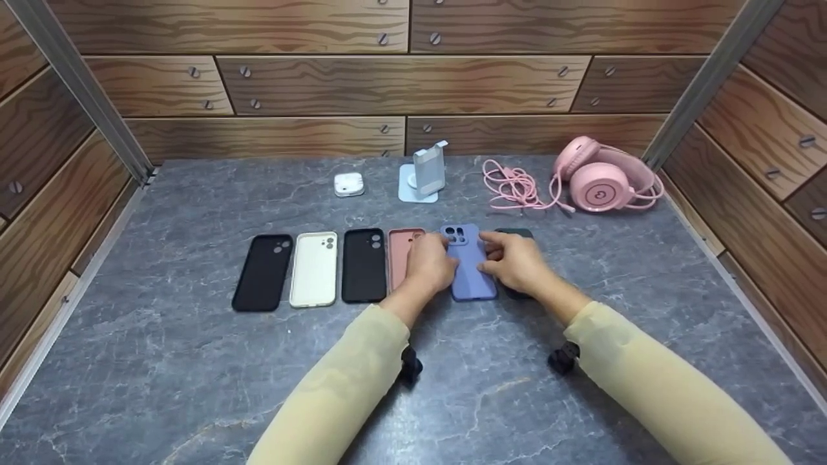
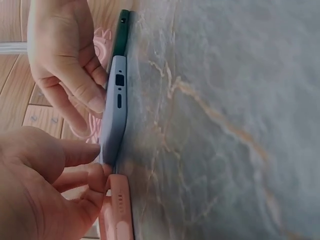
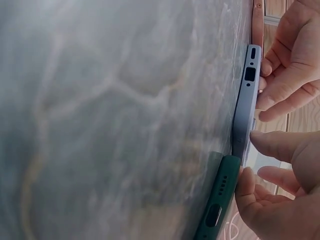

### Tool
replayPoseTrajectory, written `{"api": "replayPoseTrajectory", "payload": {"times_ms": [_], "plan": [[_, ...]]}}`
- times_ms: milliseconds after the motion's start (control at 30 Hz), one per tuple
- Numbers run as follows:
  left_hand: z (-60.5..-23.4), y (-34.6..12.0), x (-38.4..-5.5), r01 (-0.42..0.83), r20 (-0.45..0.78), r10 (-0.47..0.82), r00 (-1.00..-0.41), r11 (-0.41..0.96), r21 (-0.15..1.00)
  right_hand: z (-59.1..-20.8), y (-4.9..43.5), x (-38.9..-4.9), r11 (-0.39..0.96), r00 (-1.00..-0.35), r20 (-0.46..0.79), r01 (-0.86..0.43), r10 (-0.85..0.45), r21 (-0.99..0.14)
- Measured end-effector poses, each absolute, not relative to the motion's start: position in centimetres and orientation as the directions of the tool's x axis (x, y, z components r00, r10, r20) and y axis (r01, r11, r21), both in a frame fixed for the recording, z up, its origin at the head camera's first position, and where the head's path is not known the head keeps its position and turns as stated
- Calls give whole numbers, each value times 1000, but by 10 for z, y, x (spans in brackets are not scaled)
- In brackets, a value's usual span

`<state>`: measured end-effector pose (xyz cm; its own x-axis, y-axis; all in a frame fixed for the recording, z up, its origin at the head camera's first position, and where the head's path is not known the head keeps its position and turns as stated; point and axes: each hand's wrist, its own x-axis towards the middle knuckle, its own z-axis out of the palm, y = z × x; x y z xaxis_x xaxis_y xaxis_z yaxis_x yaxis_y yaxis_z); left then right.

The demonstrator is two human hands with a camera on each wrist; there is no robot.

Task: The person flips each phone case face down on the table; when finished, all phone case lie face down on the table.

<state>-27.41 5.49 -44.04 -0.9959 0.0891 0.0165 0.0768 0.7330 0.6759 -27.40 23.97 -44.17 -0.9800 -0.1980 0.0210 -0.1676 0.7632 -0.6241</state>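
A periwinkle-blue phone case (image 1: pixel 473 274) lies between both hands, its back and camera cutouts facing up. My left hand (image 1: pixel 431 261) grips its left edge, with the thumb at the edge and the other fingers bent, over part of a pink phone case (image 1: pixel 397 258). At the opposite edge, my right hand (image 1: pixel 517 261) holds the blue case by thumb and fingertips. Beneath the right hand lies a dark green phone case (image 3: pixel 218 195), mostly covered in the head view. In the left wrist view, the blue case's bottom edge (image 2: pixel 116 107) shows its port cutouts.
Left of the pink case are a black case (image 1: pixel 364 268), a white case (image 1: pixel 314 271) and another black case (image 1: pixel 261 274). Behind stand a small white earphone box (image 1: pixel 349 185), a light-blue stand (image 1: pixel 429 171) and pink headphones (image 1: pixel 601 184) with a coiled cable (image 1: pixel 513 187).
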Motion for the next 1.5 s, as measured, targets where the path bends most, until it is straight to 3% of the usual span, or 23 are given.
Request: {"api": "replayPoseTrajectory", "payload": {"times_ms": [333,667,1267,1500], "plan": [[-425,15,-267,132,105,80,-991,595,793,-435,230,-270,688,-984,85,-172,-158,-705],[-432,-36,-269,106,115,26,-993,626,772,-430,201,-269,631,-981,44,-154,-187,-760],[-447,-49,-269,98,91,44,-995,654,750,-440,162,-272,627,-977,-28,-113,-211,-771],[-454,-55,-267,107,81,70,-994,605,789,-443,157,-272,625,-976,-49,-97,-212,-774]]}}
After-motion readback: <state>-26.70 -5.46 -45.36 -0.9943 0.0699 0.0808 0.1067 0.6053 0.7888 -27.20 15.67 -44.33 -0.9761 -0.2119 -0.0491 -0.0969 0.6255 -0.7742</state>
